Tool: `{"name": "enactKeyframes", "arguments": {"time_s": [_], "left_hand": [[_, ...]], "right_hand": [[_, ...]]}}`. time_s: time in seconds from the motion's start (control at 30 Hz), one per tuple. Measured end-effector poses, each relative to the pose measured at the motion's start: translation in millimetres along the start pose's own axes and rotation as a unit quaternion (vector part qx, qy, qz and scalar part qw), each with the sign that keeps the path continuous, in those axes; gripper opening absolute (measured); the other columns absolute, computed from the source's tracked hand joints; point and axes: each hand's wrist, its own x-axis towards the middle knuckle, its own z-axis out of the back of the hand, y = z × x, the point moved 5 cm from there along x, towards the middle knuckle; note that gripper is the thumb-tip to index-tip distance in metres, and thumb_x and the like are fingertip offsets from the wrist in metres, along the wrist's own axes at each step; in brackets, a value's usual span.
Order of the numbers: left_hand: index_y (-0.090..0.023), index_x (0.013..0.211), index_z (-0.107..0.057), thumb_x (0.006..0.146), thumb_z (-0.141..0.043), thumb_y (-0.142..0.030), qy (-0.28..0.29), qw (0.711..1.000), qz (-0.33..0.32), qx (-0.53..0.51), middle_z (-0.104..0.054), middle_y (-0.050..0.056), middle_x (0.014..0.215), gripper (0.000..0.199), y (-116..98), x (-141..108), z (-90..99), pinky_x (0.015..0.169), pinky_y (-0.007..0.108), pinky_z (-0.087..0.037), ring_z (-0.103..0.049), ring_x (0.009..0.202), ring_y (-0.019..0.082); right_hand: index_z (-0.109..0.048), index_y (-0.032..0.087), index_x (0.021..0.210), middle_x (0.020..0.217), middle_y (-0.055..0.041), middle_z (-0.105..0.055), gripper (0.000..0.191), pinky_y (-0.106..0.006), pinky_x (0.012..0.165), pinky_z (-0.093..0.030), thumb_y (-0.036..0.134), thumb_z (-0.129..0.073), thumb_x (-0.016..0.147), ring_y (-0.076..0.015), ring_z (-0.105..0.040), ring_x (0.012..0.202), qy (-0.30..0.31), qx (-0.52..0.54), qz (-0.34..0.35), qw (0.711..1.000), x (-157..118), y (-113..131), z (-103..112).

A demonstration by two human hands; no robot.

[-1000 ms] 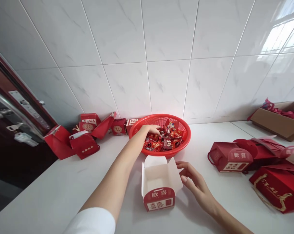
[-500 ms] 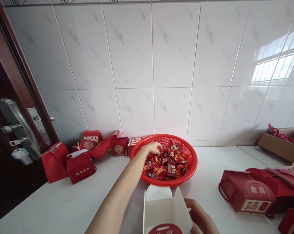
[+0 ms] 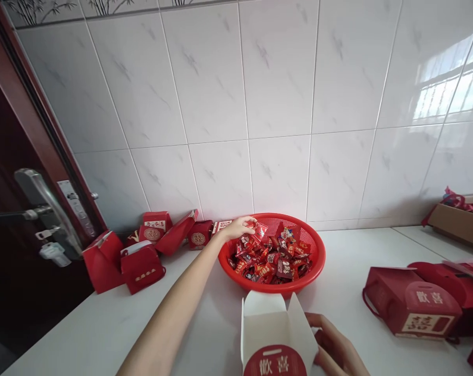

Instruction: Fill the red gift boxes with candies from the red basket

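My left hand [image 3: 239, 227] is over the back left of a red plastic basket [image 3: 318, 256], its fingers pinching a red-wrapped candy [image 3: 259, 232]. Beneath it, many small wrapped candies [image 3: 275, 261] in red, orange and dark wrappers fill the basket. In front of the basket stands an open gift box [image 3: 275, 329], white inside, with a dark red front flap and raised top flaps. My right hand [image 3: 334, 344] grips the right side of this box with bent fingers; some fingertips are hidden behind the flap.
Several red gift boxes [image 3: 142, 266] sit at the left by the wall. More red boxes [image 3: 412, 303] stand at the right. A brown cardboard box [image 3: 459, 224] with pink-red ribbons is at the back right. A door handle [image 3: 44, 203] with keys is on the far left.
My left hand has lifted slightly from the candies and now shows a red-wrapped candy in its fingers. My right hand stays at the box. The whole view has shifted a little.
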Motion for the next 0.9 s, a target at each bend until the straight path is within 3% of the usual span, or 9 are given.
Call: {"name": "enactKeyframes", "arguments": {"time_s": [0.13, 0.33, 0.53, 0.7, 0.8, 0.9], "left_hand": [[-0.017, 0.128, -0.065, 0.081, -0.063, -0.018, -0.006, 1.000, 0.006, 0.007, -0.075, 0.007, 0.103, 0.047, 6.4, -8.0, -3.1, 0.084, 0.033, -0.056, -0.070, 0.090, 0.020], [-0.021, 0.119, -0.070, 0.075, -0.068, -0.021, -0.005, 0.999, 0.008, 0.053, -0.073, 0.007, 0.124, 0.044, 17.3, -8.4, -18.9, 0.101, 0.036, -0.052, -0.066, 0.116, 0.026], [-0.021, 0.111, -0.067, 0.073, -0.069, -0.023, 0.020, 0.995, 0.026, 0.099, -0.074, 0.006, 0.107, 0.039, 25.8, -4.5, -25.9, 0.084, 0.034, -0.057, -0.070, 0.098, 0.026], [-0.022, 0.105, -0.065, 0.061, -0.080, -0.023, 0.036, 0.992, 0.018, 0.124, -0.071, 0.004, 0.112, 0.047, 24.5, -5.7, -27.1, 0.085, 0.032, -0.056, -0.068, 0.105, 0.026], [-0.022, 0.109, -0.064, 0.060, -0.082, -0.026, 0.043, 0.990, 0.019, 0.132, -0.070, 0.005, 0.112, 0.053, 23.9, -6.7, -28.1, 0.082, 0.033, -0.056, -0.068, 0.100, 0.025], [-0.022, 0.115, -0.064, 0.062, -0.082, -0.027, 0.046, 0.989, 0.020, 0.140, -0.070, 0.005, 0.113, 0.055, 23.8, -7.2, -28.6, 0.081, 0.033, -0.056, -0.068, 0.099, 0.025]], "right_hand": [[-0.069, 0.024, 0.115, 0.078, -0.0049, -0.067, 0.059, -0.040, 0.073, -0.055, 0.072, -0.066, 0.080, -0.0282, -0.066, 0.076, 0.011, -0.003, 0.002, 1.000, -2.3, 5.4, 3.4], [-0.068, 0.021, 0.114, 0.076, -0.0039, -0.065, 0.052, -0.038, 0.073, -0.054, 0.066, -0.063, 0.087, -0.0263, -0.066, 0.077, 0.000, -0.008, -0.004, 1.000, -11.6, 30.2, 2.4], [-0.064, 0.021, 0.113, 0.082, -0.0036, -0.066, 0.046, -0.037, 0.077, -0.054, 0.062, -0.062, 0.090, -0.0241, -0.065, 0.081, 0.006, -0.017, -0.015, 1.000, -13.7, 43.7, 1.7], [-0.063, 0.022, 0.115, 0.101, -0.0076, -0.071, 0.043, -0.036, 0.076, -0.056, 0.059, -0.058, 0.094, -0.0223, -0.067, 0.082, 0.010, -0.023, -0.006, 1.000, -16.0, 42.1, -0.3], [-0.065, 0.023, 0.107, 0.114, -0.0100, -0.072, 0.032, -0.037, 0.078, -0.056, 0.053, -0.057, 0.097, -0.0224, -0.067, 0.084, -0.058, -0.075, 0.074, 0.993, -15.6, 54.2, 8.2], [-0.065, 0.026, 0.093, 0.110, -0.0120, -0.073, 0.020, -0.042, 0.086, -0.055, 0.043, -0.056, 0.099, -0.0292, -0.068, 0.100, -0.149, -0.167, 0.214, 0.951, -6.5, 84.1, 24.9]]}}
